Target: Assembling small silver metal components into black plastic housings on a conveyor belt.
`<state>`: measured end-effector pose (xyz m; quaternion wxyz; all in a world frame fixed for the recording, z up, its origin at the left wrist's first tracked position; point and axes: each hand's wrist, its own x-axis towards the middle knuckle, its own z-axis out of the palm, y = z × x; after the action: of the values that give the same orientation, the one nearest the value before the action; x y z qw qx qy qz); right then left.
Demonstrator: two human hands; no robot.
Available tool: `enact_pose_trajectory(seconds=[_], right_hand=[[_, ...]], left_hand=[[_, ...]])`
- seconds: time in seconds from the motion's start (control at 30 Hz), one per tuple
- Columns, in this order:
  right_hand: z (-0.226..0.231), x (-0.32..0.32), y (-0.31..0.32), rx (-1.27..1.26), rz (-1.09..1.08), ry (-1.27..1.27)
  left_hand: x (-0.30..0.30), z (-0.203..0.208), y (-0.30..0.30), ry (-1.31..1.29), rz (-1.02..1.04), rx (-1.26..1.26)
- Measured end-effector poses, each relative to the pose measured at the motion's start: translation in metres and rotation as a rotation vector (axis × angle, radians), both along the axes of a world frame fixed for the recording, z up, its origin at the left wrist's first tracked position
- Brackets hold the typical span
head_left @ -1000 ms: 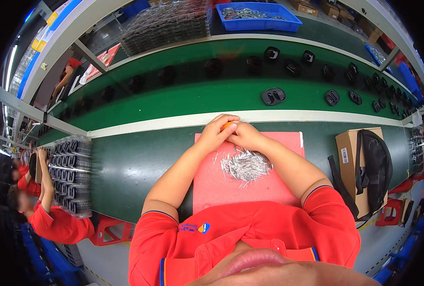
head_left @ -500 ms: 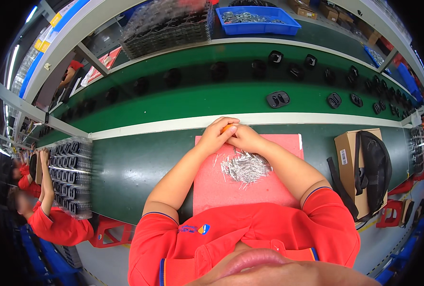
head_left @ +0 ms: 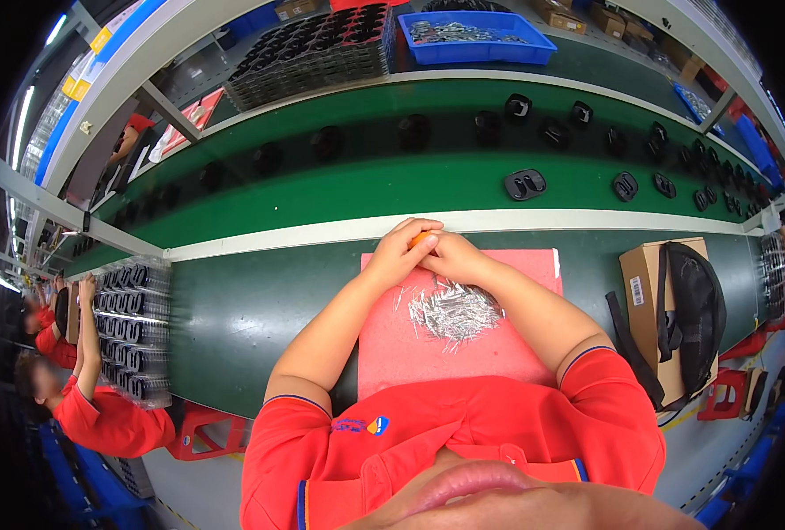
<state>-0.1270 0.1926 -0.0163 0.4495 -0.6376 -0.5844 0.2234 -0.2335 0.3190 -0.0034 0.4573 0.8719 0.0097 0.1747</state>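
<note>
My left hand and my right hand rest together at the far edge of the pink foam mat, fingers closed against each other. A small orange thing shows between them; most of it is hidden, so its kind is unclear. Just nearer than my hands, between my forearms, a loose pile of thin silvery metal pins lies on the mat, a few scattered at its edge. Neither hand touches the pile.
Beyond a white rail, a green conveyor belt carries black oval plastic parts. A cardboard box with a black bag stands right. Stacked clear trays stand left, beside a co-worker in red. Farther back sits a blue bin of metal pieces.
The black parts on the belt have shifted slightly to the right. My hands stay clasped in the same place. At the left, the co-worker's arm has moved slightly.
</note>
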Motion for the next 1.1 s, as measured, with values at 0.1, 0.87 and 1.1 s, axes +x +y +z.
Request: enact_pose_trajectory(seconds=[0.1,0.87,1.1], right_hand=[[0.004,-0.002,0.0,-0.03,-0.006,-0.015],[0.002,-0.011,0.02,-0.015,-0.031,0.001],[-0.002,-0.013,0.023,-0.014,-0.029,0.009]], left_hand=[[-0.002,0.001,0.001,0.012,0.007,-0.004],[-0.009,-0.002,0.021,0.011,-0.01,-0.054],[-0.009,-0.005,0.026,0.015,-0.012,-0.031]])
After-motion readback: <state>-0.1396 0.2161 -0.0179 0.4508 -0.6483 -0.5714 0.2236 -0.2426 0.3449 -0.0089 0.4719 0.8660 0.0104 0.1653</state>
